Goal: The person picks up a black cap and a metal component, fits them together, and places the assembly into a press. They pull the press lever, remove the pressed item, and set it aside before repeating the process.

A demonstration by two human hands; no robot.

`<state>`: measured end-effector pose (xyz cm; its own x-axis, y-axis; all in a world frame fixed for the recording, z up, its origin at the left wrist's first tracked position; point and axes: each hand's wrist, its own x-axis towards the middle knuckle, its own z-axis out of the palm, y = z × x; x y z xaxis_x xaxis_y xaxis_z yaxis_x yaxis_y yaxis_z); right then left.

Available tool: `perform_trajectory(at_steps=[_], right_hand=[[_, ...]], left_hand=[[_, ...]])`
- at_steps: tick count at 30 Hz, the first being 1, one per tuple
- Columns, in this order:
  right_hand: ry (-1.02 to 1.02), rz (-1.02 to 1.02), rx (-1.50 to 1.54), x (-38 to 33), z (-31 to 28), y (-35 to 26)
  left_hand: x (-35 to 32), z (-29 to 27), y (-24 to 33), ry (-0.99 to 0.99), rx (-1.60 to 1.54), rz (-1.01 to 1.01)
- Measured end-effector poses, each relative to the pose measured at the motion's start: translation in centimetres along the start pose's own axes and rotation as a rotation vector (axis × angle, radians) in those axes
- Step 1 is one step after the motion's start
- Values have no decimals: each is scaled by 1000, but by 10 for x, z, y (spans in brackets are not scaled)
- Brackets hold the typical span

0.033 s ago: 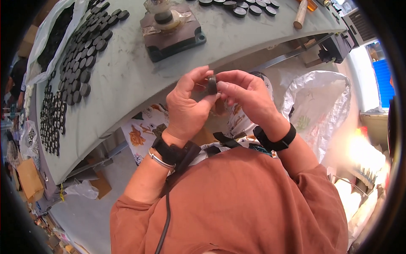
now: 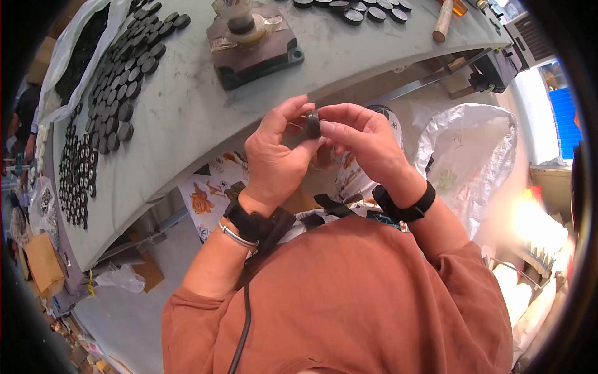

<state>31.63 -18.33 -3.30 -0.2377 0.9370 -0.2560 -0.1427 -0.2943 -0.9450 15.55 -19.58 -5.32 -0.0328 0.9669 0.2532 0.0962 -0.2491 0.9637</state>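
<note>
Between my two hands, just off the table's near edge, a small round black disc [image 2: 313, 124] is held on its edge. My left hand [image 2: 278, 153] has its thumb and forefinger curled round the disc's left side. My right hand [image 2: 367, 140] pinches it from the right with thumb and fingers. Parts of the disc are covered by the fingertips. Beyond my hands stands a dark metal block fixture [image 2: 254, 57] with a green base, and another black disc [image 2: 240, 25] sits on top of it.
Many black discs [image 2: 124, 90] spread over the grey table [image 2: 177, 118] at the left, with small ring-like parts [image 2: 76, 181] nearer. A white bag [image 2: 50, 93] lies behind them. More discs [image 2: 375, 15] and a wooden handle [image 2: 443, 22] lie far right. A large open white sack [image 2: 470, 121] stands right of my hands.
</note>
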Motion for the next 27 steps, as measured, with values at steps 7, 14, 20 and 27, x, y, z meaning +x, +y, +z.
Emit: perform_trajectory(at_steps=[7,14,20,27], right_hand=[[-48,147,75,3,-2,9],[-45,154,-2,8,-4,6],[-97,111,-106,11,-5,-2],[-146,172,-265,12,-4,-9]], left_hand=[[0,-7,2,-81,127,-39],[-1,-8,3,-116,132,-84],[-2,-8,8,-166,179,-58],[-3,-10,8,-179,233,-2]])
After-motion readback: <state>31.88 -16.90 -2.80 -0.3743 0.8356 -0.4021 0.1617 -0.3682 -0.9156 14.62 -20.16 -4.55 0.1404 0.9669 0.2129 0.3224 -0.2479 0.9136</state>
